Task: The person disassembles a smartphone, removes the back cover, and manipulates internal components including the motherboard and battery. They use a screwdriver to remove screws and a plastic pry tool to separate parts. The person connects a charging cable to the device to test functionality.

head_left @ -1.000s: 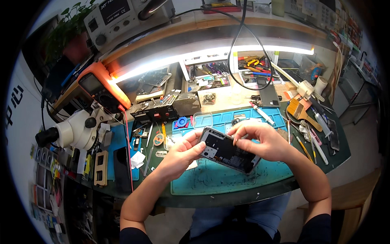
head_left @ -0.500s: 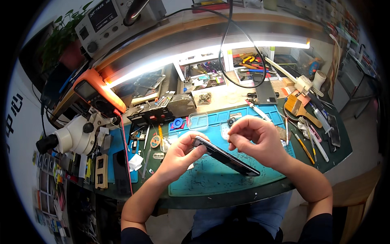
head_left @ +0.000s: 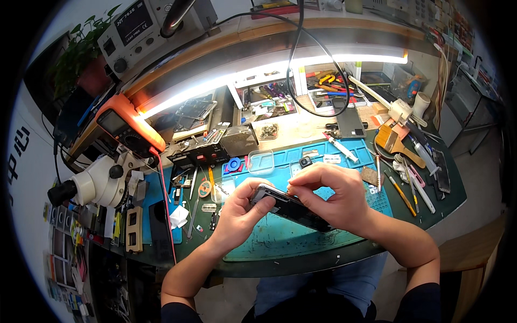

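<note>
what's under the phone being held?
Blue-green mat, visible below the near edge of the phone. The patch directly behind the phone is covered, so I can't tell if anything lies there.

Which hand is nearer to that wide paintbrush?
Right. The right hand is left of the paintbrush and lower in the picture; the left hand is farther left, gripping the phone.

Tube light (head_left: 371, 57) (v. bright) runs below wooden shelf (head_left: 344, 23), w/ white wall (head_left: 29, 185) L.
</note>
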### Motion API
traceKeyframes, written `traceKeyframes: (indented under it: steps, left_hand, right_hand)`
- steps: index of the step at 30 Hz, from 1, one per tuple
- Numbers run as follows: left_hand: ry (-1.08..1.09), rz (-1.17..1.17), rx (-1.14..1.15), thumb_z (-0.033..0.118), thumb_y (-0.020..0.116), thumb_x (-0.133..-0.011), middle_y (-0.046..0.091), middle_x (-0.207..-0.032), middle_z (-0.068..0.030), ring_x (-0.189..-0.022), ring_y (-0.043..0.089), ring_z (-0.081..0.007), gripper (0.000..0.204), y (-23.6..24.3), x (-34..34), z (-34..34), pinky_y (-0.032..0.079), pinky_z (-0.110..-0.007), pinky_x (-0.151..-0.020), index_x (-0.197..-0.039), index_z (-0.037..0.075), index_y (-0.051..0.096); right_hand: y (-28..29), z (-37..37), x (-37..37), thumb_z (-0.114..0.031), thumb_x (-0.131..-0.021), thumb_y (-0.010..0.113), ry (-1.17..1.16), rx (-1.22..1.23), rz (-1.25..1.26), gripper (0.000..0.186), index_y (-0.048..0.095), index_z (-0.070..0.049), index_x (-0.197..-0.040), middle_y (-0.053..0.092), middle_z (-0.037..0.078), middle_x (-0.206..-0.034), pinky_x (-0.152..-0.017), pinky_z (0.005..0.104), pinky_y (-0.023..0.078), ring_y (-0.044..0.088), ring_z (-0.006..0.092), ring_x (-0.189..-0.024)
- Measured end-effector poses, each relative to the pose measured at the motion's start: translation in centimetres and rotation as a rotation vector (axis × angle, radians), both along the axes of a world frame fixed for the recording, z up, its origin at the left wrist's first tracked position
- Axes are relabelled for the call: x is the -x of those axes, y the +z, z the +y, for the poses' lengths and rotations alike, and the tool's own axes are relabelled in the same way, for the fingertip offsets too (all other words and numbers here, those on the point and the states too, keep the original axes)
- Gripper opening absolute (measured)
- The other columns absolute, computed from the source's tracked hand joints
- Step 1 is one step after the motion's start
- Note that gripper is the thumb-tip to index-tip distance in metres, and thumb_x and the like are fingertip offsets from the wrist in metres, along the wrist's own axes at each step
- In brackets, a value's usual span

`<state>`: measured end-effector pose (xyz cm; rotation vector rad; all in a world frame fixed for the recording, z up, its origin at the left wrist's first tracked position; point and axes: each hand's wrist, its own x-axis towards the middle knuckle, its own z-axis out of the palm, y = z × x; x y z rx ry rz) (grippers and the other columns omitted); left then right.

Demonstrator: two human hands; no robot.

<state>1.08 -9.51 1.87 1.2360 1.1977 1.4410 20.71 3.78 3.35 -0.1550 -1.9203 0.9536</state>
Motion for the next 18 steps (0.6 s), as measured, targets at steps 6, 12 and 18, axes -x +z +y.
traceKeyframes:
  steps: [6, 12, 18]
  left_hand:
    - [0.013, 0.029, -0.006, 0.012, 0.067, -0.107, 0.064, -0.109, 0.0016, -0.099, 0.057, -0.0047, 0.024, 0.2, -0.4, -0.1, 0.047, -0.023, -0.087, -0.129, 0.004, 0.059]
    - [0.035, 0.038, -0.021, 0.009, 0.068, -0.107, 0.064, -0.108, 0.0016, -0.096, 0.056, -0.0041, 0.025, 0.1, -0.5, -0.3, 0.046, -0.022, -0.083, -0.129, 0.005, 0.059]
    - [0.041, 0.047, -0.024, 0.009, 0.068, -0.106, 0.064, -0.105, 0.0022, -0.093, 0.056, -0.0039, 0.025, 0.1, -0.5, -0.4, 0.046, -0.021, -0.081, -0.129, 0.005, 0.060]
  right_hand:
    - [0.7, 0.2, -0.1, -0.002, -0.089, 0.079, -0.012, -0.065, -0.060, 0.015, 0.078, -0.004, -0.104, 0.077, 0.008, -0.091, -0.071, 0.0302, 0.061, 0.078, 0.0184, -0.081]
    - [1.3, 0.0, -0.2, -0.004, -0.088, 0.079, -0.012, -0.099, -0.103, 0.014, 0.078, -0.006, -0.102, 0.076, 0.008, -0.087, -0.069, 0.0313, 0.060, 0.078, 0.0204, -0.082]
    - [1.7, -0.2, -0.3, -0.004, -0.088, 0.077, 0.019, -0.019, -0.154, 0.013, 0.078, -0.005, -0.101, 0.077, 0.009, -0.086, -0.070, 0.0315, 0.060, 0.078, 0.0214, -0.081]
